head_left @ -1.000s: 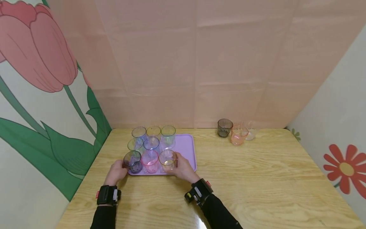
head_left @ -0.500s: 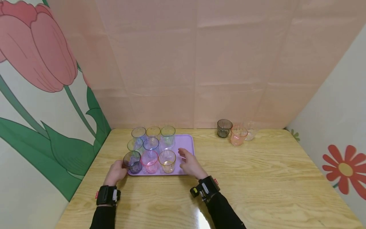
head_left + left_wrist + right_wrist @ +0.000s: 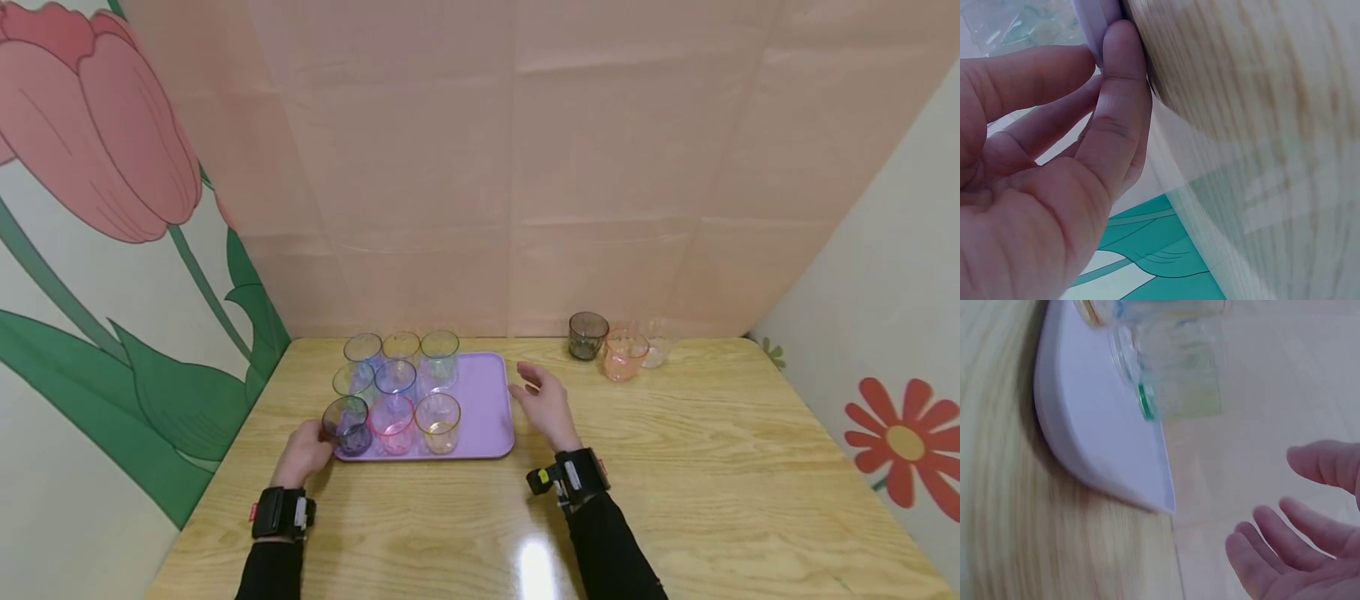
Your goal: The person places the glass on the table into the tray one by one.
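Observation:
A purple tray bears several clear tinted glasses in rows on its left and middle. The front row holds a dark glass, a pink-rimmed glass and an amber-rimmed glass. At the tray's front left corner, my left hand is beside the dark glass. The left wrist view shows its thumb and fingers pinching the tray's edge. My right hand, holding nothing, hovers just right of the tray. Its fingers are spread and loosely bent in the right wrist view.
By the back edge of the wooden table, right of the tray, stand a grey glass, an orange glass and a clear glass. A pinkish sheet rises behind. Painted walls flank both sides.
My right hand has let go of the amber-rimmed glass and moved right, past the tray's right edge. That glass stays on the tray. The left hand has kept its place.

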The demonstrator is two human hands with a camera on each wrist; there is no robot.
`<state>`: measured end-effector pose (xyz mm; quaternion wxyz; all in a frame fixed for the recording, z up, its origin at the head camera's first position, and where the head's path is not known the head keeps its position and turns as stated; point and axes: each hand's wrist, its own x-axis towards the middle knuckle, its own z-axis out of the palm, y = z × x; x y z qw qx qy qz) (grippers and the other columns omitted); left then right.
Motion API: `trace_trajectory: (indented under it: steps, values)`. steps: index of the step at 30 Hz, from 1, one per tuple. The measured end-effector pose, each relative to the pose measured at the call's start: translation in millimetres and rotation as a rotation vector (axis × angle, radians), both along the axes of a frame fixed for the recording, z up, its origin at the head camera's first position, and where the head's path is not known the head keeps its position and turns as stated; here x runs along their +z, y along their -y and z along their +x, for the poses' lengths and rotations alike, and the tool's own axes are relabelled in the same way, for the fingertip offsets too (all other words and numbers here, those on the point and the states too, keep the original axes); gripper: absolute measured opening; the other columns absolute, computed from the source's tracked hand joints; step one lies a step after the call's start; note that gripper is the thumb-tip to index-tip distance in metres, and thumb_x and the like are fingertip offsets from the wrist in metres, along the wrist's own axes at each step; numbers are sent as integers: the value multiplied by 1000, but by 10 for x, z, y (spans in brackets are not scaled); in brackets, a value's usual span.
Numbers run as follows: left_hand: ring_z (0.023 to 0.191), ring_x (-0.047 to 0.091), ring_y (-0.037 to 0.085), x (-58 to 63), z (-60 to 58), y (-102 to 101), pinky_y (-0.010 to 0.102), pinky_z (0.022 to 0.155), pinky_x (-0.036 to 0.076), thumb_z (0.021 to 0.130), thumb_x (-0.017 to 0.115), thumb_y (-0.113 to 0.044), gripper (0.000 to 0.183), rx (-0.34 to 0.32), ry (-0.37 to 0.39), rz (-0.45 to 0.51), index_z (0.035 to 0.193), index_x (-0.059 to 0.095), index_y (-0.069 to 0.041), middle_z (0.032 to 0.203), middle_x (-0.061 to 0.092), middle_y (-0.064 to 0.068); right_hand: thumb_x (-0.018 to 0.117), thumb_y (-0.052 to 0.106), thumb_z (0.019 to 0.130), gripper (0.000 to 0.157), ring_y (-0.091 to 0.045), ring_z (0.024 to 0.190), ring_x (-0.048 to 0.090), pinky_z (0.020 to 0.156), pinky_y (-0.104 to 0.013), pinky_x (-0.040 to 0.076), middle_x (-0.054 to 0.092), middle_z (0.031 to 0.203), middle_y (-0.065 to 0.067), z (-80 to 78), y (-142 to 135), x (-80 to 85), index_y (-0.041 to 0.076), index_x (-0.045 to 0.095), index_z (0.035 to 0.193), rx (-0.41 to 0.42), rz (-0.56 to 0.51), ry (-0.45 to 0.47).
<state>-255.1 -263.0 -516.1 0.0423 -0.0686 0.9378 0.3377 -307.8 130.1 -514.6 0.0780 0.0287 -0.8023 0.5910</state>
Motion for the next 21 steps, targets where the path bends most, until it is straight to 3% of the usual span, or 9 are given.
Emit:
trace_trajectory:
  steps: [7,14,21]
  values:
    - [85,59,29,25,17,-10,38,72,49,85,57,4,24,3,-3,1,104,69,12,97,70,20,71,10,98,54,-45,141,53,122,-53,39,58,148,-30,-77,-196,-31,-7,55,146,-185,28,-32]
    - [88,61,30,20,18,-12,47,82,54,85,57,5,28,9,0,6,108,69,13,102,72,24,71,9,97,59,-45,145,47,122,-55,36,52,154,-30,-139,-468,-72,-6,51,150,-297,-6,-71]
    - [88,61,30,0,-5,-3,46,81,54,87,57,4,27,13,12,3,110,69,13,105,73,25,75,9,91,62,-50,142,45,121,-60,32,51,149,-33,-190,-849,-116,-6,53,147,-565,-25,-144]
